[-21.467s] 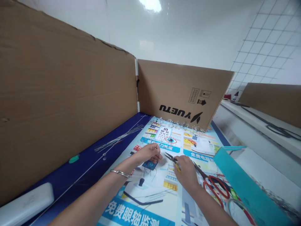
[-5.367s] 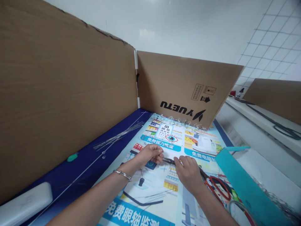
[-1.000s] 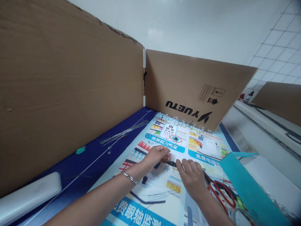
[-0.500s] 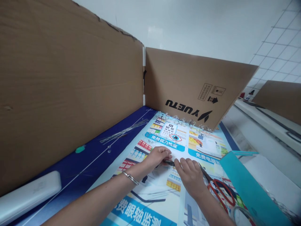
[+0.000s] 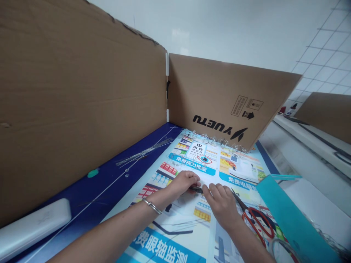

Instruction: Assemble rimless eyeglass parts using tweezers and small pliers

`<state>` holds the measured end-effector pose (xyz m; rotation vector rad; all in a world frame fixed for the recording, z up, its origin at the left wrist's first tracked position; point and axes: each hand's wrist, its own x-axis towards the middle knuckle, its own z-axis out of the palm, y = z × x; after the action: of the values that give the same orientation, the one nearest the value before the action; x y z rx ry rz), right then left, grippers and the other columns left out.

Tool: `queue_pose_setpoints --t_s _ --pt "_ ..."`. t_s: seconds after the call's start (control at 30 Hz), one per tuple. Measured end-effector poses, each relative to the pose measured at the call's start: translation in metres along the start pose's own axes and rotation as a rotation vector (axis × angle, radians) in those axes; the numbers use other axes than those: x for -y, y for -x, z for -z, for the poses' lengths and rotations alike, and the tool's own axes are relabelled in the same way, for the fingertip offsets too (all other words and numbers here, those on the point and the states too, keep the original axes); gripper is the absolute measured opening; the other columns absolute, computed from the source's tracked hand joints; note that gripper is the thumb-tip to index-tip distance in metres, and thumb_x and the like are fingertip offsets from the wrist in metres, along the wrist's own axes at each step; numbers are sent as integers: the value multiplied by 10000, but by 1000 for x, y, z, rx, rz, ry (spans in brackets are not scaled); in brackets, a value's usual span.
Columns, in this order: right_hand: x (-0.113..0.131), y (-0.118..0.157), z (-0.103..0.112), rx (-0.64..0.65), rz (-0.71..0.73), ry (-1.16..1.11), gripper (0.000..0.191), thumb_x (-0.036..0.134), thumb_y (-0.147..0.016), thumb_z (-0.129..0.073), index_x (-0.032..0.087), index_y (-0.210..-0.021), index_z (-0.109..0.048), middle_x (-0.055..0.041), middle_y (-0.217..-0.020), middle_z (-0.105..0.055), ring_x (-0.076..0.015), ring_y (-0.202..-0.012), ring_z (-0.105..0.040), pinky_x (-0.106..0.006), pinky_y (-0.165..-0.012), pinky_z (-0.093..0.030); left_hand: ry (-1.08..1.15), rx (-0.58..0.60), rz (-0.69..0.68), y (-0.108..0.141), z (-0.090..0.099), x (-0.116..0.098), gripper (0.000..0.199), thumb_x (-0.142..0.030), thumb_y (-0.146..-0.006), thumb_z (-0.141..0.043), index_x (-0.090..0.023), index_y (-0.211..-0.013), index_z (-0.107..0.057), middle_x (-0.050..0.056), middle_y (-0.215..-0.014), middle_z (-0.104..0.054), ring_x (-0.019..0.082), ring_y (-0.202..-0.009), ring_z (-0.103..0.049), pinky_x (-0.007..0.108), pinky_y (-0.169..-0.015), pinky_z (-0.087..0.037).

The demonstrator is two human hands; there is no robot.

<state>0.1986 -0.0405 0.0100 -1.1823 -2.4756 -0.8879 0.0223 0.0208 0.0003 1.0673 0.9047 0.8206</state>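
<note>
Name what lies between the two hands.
In the head view, the dark tips of a pair of pliers lie between the left hand and the right hand, over a printed poster.

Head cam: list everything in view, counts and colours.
cardboard panels: 3, brown, left, ahead, far right
printed poster: 1, blue-white, centre
blue surface: 1, dark blue, left of poster
clear rods: bundle, clear, on surface
teal piece: 1, teal, on surface
white case: 1, white, left edge
scissors: 1, red handles, on poster
teal folder: 1, teal, right
tape roll: 1, clear, bottom right
tiled wall: 1, white, upper right
pliers: 1, black tips, between hands
bangle: 1, silver, left wrist
left hand: over poster, at pliers
right hand: beside pliers
</note>
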Motion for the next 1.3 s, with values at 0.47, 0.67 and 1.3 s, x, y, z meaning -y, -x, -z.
queue_pose_setpoints --t_s 0.47,0.67,1.3 --pt "1 0 -1 -13 13 1 280 148 -859 -424 213 -1115 -515 -74 -970 -561 -193 -869 -470 -353 -722 -312 3 21 31 -2 2 2 274 -364 -664 -612 -126 -794 -574 97 -778 -652 187 -690 -612 274 -521 -491" --pt "0 1 -2 1 29 28 280 148 -855 -436 211 -1116 -514 -65 -976 -562 -192 -855 -465 -356 -711 -310 17 36 36 -3 3 5 288 -358 -674 -609 -112 -821 -586 109 -784 -647 174 -659 -604 262 -498 -488" --pt "1 0 -2 -27 27 4 261 158 -854 -449 205 -1100 -525 -63 -949 -562 -179 -833 -467 -342 -700 -307 27 37 46 -1 3 5 264 -327 -672 -613 -108 -814 -575 104 -761 -643 175 -654 -611 277 -522 -502"
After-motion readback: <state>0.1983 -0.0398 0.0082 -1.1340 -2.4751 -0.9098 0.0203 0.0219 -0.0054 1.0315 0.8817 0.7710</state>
